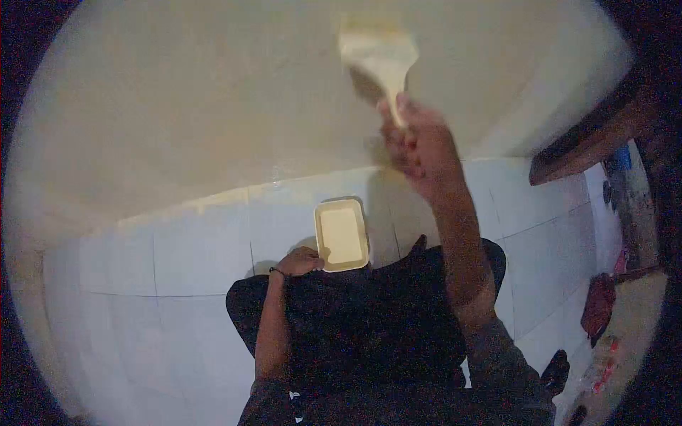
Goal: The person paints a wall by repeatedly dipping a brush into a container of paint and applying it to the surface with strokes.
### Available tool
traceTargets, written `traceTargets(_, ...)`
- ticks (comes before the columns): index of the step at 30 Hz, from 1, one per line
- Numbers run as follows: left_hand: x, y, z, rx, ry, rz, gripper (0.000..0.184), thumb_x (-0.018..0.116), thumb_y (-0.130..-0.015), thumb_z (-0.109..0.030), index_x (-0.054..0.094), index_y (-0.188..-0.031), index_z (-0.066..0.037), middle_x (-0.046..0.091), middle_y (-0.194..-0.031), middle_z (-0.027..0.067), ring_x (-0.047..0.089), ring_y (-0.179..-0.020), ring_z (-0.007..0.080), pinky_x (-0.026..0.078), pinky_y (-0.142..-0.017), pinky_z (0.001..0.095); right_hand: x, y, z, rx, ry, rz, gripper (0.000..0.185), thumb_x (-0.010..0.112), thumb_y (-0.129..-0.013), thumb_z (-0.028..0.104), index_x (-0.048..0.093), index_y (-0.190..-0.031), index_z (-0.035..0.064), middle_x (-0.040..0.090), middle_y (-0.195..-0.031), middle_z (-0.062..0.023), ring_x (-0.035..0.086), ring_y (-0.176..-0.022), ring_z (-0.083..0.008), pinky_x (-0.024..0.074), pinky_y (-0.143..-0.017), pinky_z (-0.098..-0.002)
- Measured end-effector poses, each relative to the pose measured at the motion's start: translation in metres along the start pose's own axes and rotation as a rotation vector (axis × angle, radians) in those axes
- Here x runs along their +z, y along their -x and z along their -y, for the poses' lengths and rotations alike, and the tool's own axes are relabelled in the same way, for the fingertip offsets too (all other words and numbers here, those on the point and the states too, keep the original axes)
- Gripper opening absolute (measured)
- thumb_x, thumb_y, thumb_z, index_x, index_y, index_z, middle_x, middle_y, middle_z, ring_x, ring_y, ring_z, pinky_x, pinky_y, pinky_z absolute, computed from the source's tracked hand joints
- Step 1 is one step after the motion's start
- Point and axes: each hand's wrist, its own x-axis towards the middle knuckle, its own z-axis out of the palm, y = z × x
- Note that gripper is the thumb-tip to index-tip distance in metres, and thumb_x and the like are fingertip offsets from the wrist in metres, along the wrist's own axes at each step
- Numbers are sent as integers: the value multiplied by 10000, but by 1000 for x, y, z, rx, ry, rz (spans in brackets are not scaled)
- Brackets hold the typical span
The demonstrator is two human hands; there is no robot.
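My right hand (420, 142) is closed round the handle of a wide, pale paintbrush (380, 53), raised at the upper middle. The brush head points up against the beige wall; blur hides whether its bristles touch. Low in the middle, a small cream-coloured rectangular tray (318, 227) with rounded corners appears to contain cream paint (343, 233). My left hand (304, 261) grips this tray by its lower left edge, thumb over the rim.
The beige wall (185, 128) meets a pale tiled floor (192, 255) along a line with cream smears. A dark wooden piece (568, 153) juts out at the right. Below it lie a dark red item (599, 309) and a clear plastic bottle (604, 366).
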Motion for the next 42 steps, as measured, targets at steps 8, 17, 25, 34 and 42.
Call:
traceTargets(8, -4, 9, -29, -11, -231, -42, 327, 491, -646, -326, 573, -692, -13, 580, -734, 144, 544, -715, 260, 418, -673, 354, 16, -33, 36, -304, 38, 123, 293, 403, -855, 298, 468, -988, 45, 383, -592, 18, 286, -391, -21, 210, -316, -141)
traceTargets(17, -7, 17, -51, 46, -358, -5, 349, 500, -629, -336, 579, -699, -4, 568, -744, 179, 538, -719, 287, 417, -675, 365, -33, -14, -37, 70, 273, -114, 261, 446, -825, 323, 476, -902, 76, 383, -542, 19, 295, -356, -40, 230, -296, -169)
traceTargets(25, -8, 19, -47, -13, -255, 18, 338, 487, -656, -326, 577, -713, -5, 565, -744, 186, 534, -737, 299, 412, -689, 365, -91, -15, -139, 347, 145, -67, 258, 496, -802, 331, 480, -863, 81, 406, -548, 8, 320, -358, -45, 250, -290, -166)
traceTargets(34, -9, 23, -50, 10, -230, 1, 364, 482, -675, -323, 565, -772, 18, 565, -803, 183, 522, -778, 309, 403, -725, 372, -117, -25, -190, 575, -169, -167, 248, 437, -833, 305, 459, -800, 60, 410, -545, 4, 302, -352, -55, 239, -294, -170)
traceTargets(42, -11, 20, -52, 0, -330, 20, 347, 497, -654, -317, 565, -722, 16, 575, -755, 173, 536, -721, 293, 417, -681, 370, -137, -36, -212, 449, -14, -505, 249, 398, -842, 288, 430, -680, 101, 379, -497, 2, 283, -335, -84, 227, -285, -223)
